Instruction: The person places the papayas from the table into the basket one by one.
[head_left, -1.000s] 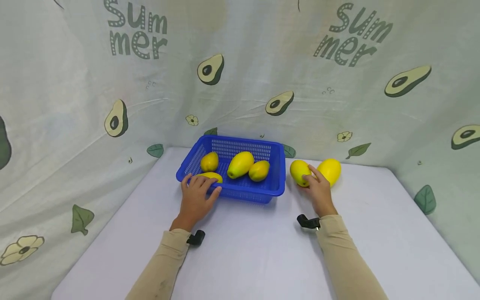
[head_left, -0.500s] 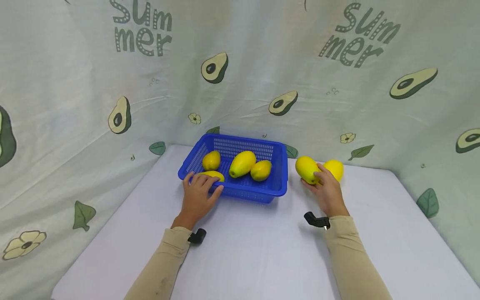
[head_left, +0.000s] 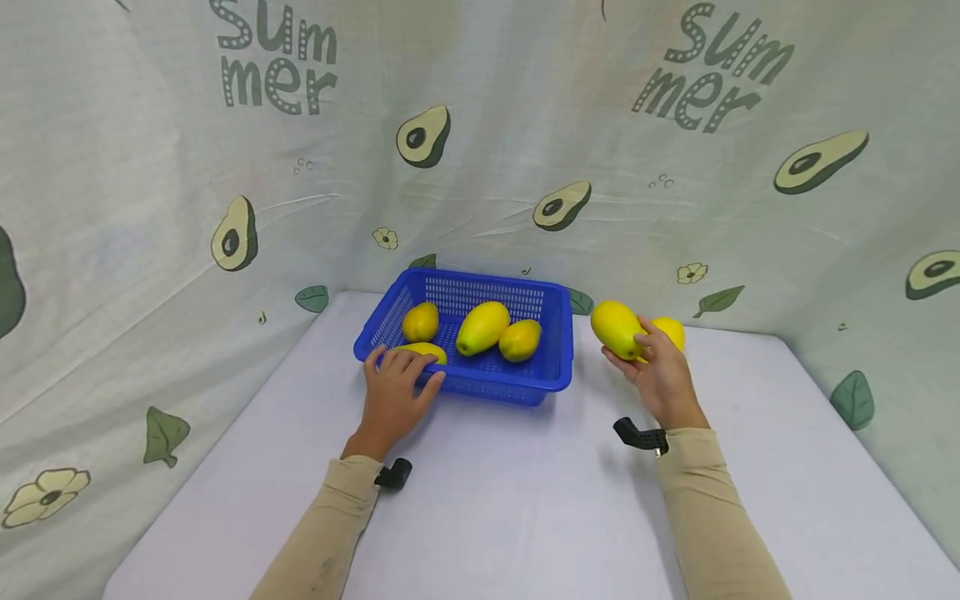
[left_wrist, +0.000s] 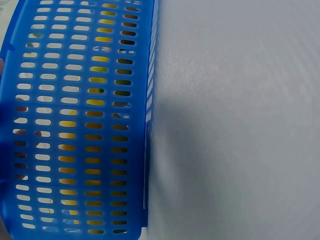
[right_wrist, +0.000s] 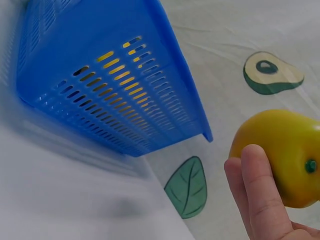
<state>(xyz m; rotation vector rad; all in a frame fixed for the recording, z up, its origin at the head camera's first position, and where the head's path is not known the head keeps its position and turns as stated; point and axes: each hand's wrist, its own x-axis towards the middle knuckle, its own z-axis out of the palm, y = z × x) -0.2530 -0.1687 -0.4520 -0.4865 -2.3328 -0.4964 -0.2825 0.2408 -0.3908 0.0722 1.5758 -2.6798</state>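
My left hand [head_left: 393, 400] grips the near left rim of a blue plastic basket [head_left: 480, 383], fingers over the rim and thumb outside. In the left wrist view the slotted basket wall [left_wrist: 55, 125] hides most of this hand. Several yellow mango-shaped fruits lie inside, one of them a fruit [head_left: 482, 328] in the middle and another a fruit [head_left: 423, 352] partly behind my left fingers. My right hand [head_left: 660, 375] holds a yellow mango-shaped fruit [head_left: 615, 327] right of the basket, apparently raised off the table. In the right wrist view this fruit [right_wrist: 275, 145] shows its green stem end.
Another yellow fruit [head_left: 671, 332] sits behind my right hand, partly hidden. A white table [head_left: 495, 500] extends in front of the basket. Behind it hangs a pale cloth [head_left: 480, 183] printed with avocados and leaves.
My right hand has lifted the yellow mango-shaped fruit from beside the other one and turned its palm more upward. The left hand stays on the basket rim.
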